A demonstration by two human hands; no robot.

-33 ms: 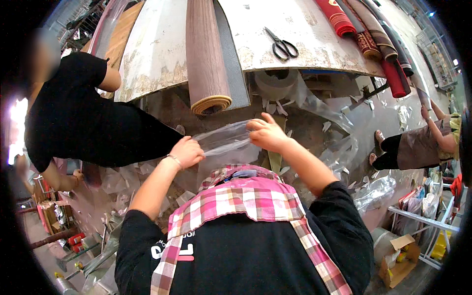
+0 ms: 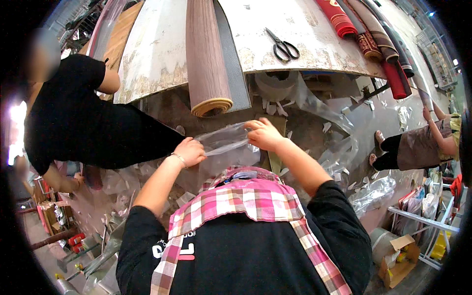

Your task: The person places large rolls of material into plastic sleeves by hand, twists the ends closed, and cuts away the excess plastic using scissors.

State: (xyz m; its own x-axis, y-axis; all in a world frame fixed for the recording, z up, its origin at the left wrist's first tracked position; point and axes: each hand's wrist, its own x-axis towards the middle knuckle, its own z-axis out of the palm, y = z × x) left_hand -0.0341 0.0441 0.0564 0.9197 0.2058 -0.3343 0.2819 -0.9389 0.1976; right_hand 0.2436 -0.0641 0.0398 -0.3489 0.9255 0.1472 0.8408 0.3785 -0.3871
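Note:
Between my two hands a sheet of clear plastic film (image 2: 223, 139) is stretched, its lower part hanging down in front of my checked apron (image 2: 241, 196). My left hand (image 2: 190, 151) is closed on the film's left end. At the other end, my right hand (image 2: 264, 134) pinches the film's edge between thumb and fingers. Just beyond the film, a rolled brown wood-patterned mat (image 2: 209, 64) with a grey underside juts over the table's near edge. Black-handled scissors (image 2: 282, 47) lie on the table to the right of the roll.
The worn white table (image 2: 162, 44) carries several red and dark carpet rolls (image 2: 344, 24) at right. Under it stands a big roll of film (image 2: 276, 86). A co-worker in black (image 2: 73, 108) stands close at left; another person (image 2: 423, 147) is at right. Plastic scraps litter the floor.
Both hands have shifted very slightly, the right one a little to the left, with the film still held between them. The mat roll and scissors look unmoved.

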